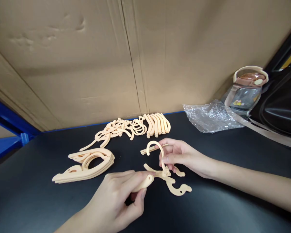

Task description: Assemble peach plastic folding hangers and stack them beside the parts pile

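My left hand (118,194) is closed around a beige plastic hanger arm (147,182), whose rounded end with a small hole shows past the fingers. Between the thumb and fingers of my right hand (180,157) is a beige hanger hook (162,149), standing upright with its curve at the top. The hook's lower end meets flat beige pieces (165,176) by my left fingertips; whether they are joined, I cannot tell. A curved beige piece (178,191) lies just below. Another flat strip (144,151) reaches out behind the hook, partly hidden by my right hand.
Folded beige hangers (94,173) are stacked at the left. Toward the cardboard wall (92,64) lie a jumbled pile of hooks (121,126) and a row of hanger arms (157,124). Crumpled clear plastic (208,118) and a strapped drinking bottle (244,95) occupy the back right of the black table (220,200).
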Motion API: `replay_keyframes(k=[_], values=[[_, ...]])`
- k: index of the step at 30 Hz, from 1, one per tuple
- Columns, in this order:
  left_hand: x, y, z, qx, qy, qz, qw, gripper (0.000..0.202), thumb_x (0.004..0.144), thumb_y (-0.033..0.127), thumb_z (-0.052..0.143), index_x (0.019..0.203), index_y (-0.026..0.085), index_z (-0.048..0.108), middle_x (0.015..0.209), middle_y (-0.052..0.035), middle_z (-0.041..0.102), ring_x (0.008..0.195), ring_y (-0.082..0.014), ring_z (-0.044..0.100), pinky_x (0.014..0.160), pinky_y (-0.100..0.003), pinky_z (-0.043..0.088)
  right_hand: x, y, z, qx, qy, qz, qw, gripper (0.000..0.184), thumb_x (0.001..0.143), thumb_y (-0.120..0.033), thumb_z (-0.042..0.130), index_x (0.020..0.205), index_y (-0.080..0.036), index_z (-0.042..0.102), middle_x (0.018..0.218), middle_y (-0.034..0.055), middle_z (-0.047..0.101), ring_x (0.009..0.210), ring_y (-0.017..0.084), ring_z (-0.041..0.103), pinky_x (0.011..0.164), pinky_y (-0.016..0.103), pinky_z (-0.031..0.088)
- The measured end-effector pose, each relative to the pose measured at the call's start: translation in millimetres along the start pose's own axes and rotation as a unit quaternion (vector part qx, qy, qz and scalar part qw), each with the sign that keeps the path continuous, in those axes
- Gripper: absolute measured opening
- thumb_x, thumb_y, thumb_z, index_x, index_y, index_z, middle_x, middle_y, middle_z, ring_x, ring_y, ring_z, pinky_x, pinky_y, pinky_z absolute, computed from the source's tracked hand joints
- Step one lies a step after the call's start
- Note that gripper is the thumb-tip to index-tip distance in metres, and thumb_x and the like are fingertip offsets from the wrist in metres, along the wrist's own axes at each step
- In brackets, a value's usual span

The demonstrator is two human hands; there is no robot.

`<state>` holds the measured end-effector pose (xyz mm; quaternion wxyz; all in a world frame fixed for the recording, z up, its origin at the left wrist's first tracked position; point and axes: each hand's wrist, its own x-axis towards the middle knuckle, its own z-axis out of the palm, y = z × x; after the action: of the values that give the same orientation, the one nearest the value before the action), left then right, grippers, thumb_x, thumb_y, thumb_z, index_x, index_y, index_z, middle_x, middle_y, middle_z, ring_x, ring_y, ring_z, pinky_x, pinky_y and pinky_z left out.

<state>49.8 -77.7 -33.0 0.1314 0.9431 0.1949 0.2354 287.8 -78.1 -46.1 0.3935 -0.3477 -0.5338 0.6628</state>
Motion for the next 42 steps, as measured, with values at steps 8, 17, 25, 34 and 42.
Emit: replay_keyframes(k=[8,17,25,34,42], values=[[-1,-4,5.3,0.035,-0.001,0.022,0.999,0.022,0.092,0.015,0.049,0.114,0.019,0.053,0.078,0.0009,0.064,0.060,-0.0112,0.050,0.055,-0.022,0.039,2,-1,-1,0.025,-0.006,0.020,0.999,0.035,0.076,-0.026,0.074,0.105,-0.018,0.055,0.078,-0.0003,0.064,0.057,0.007,0.055,0.046,0.015,0.043],[5,-7,10.4,0.084,0.028,0.054,0.995,0.021,0.095,0.018,0.047,0.114,0.016,0.056,0.084,-0.0013,0.065,0.072,-0.0149,0.048,0.064,-0.025,0.042,1,-1,-2,0.011,-0.031,0.029,0.999,0.034,0.079,-0.031,0.072,0.107,-0.016,0.062,0.080,0.0016,0.067,0.062,0.007,0.057,0.059,0.019,0.044],[10,-1,8.1,0.120,0.024,0.088,0.989,0.015,0.095,0.020,0.048,0.104,0.018,0.060,0.076,-0.0001,0.063,0.070,-0.0144,0.053,0.064,-0.028,0.038,2,0,2,0.003,-0.020,0.034,0.999,0.029,0.077,-0.031,0.074,0.098,-0.016,0.060,0.079,0.0006,0.066,0.061,0.008,0.056,0.061,0.022,0.043],[9,-5,12.2,0.157,0.055,0.084,0.982,0.020,0.097,0.019,0.044,0.111,0.016,0.058,0.077,-0.0006,0.064,0.069,-0.0151,0.050,0.064,-0.029,0.036,0,-1,-2,0.001,-0.018,0.028,0.999,0.031,0.078,-0.031,0.072,0.103,-0.016,0.061,0.079,0.0005,0.065,0.062,0.008,0.055,0.058,0.021,0.040],[8,-8,11.1,0.154,0.044,0.085,0.983,0.020,0.097,0.020,0.044,0.111,0.016,0.059,0.077,-0.0007,0.064,0.069,-0.0141,0.053,0.063,-0.028,0.037,2,0,0,-0.017,-0.016,0.049,0.999,0.036,0.078,-0.034,0.072,0.107,-0.017,0.061,0.079,0.0010,0.066,0.062,0.008,0.055,0.055,0.020,0.038]])
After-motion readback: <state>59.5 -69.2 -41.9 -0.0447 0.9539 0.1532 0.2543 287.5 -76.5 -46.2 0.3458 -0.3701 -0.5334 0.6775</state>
